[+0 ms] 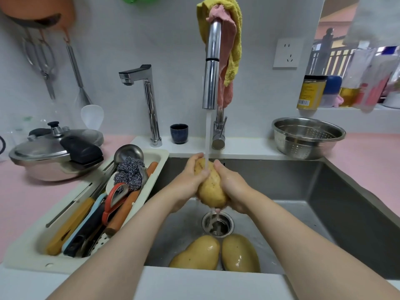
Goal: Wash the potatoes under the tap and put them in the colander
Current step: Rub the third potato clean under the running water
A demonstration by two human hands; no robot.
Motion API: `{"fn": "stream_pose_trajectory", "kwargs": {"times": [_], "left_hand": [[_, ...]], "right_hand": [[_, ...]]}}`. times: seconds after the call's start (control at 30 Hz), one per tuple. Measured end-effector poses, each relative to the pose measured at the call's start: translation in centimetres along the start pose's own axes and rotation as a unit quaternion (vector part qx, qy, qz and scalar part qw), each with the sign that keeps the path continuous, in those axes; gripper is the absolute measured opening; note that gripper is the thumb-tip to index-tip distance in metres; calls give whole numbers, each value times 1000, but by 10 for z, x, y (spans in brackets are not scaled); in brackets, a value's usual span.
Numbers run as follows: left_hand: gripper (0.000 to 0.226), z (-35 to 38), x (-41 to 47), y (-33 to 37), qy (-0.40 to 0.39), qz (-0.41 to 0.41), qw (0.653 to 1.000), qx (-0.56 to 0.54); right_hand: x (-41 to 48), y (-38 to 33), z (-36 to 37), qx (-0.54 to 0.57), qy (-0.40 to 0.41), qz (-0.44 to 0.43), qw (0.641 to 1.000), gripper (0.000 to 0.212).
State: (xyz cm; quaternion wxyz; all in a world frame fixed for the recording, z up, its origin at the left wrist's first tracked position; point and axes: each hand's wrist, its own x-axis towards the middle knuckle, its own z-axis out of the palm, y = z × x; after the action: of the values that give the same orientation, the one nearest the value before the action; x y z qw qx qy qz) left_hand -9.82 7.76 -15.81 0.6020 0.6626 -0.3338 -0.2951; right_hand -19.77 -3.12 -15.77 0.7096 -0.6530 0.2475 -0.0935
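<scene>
**Potato under running tap, both hands engaged**

You hold one potato (211, 187) over the middle of the sink (324, 191), long axis running from 11 o'clock down to 5 o'clock. Your left hand (188, 180) wraps its upper left side, fingers curled over the top and the thumb across the front. Your right hand (232, 187) cups the right side and underside, fingers closed round it. Both grips are firm and in full contact.

The potato's skin is pale yellow-brown, wet, with faint dark specks. The stream (207, 135) from the tap (213, 68) lands on its upper end, and water runs off the lower end into the drain (217, 224) below.

Two more potatoes (198, 254) lie side by side on the sink floor at 6 o'clock, glossy with water and just beside each other.

The colander (307, 137), steel and perforated, stands upright on the ledge at 2 o'clock from the sink, with no potato visible inside.

Surroundings: the sink is grey steel, set in a pink counter (21, 202) below a pale wall. Yellow and pink cloths (232, 40) hang over the tap neck. A second, smaller faucet (149, 100) and a dark cup (179, 133) stand at 11 o'clock. A utensil tray (28, 252) crowded with tools and a steel scourer (129, 172) sits at 9 o'clock, with a pressure cooker (54, 152) beyond it. Bottles (311, 92) line a shelf at 2 o'clock.
</scene>
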Motion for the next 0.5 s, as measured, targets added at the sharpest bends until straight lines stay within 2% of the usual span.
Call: {"fn": "stream_pose_trajectory", "kwargs": {"times": [0.03, 0.1, 0.2, 0.27, 0.33, 0.43, 0.5], "left_hand": [[42, 2, 0, -1, -4, -3, 1000, -2], [38, 7, 2, 0, 50, 1, 999, 11], [20, 9, 9, 1, 165, 27, 986, 23], [25, 3, 11, 0, 190, 22, 981, 26], [33, -3, 10, -2, 157, 24, 986, 51], [48, -6, 3, -2, 69, 21, 997, 33], [62, -5, -1, -2, 31, 4, 999, -11]], "right_hand": [[-1, -2, -1, -3, 21, 16, 1000, 44], [0, -2, 0, -11, 26, 13, 1000, 43], [0, 0, 5, 24, -46, -21, 998, 35], [-1, 2, 10, 47, -99, -23, 994, 33], [1, 6, 14, 51, -100, -28, 993, 32], [0, 5, 17, 42, -23, -29, 998, 30], [-1, 0, 18, 44, 27, 4, 999, 37]]}}
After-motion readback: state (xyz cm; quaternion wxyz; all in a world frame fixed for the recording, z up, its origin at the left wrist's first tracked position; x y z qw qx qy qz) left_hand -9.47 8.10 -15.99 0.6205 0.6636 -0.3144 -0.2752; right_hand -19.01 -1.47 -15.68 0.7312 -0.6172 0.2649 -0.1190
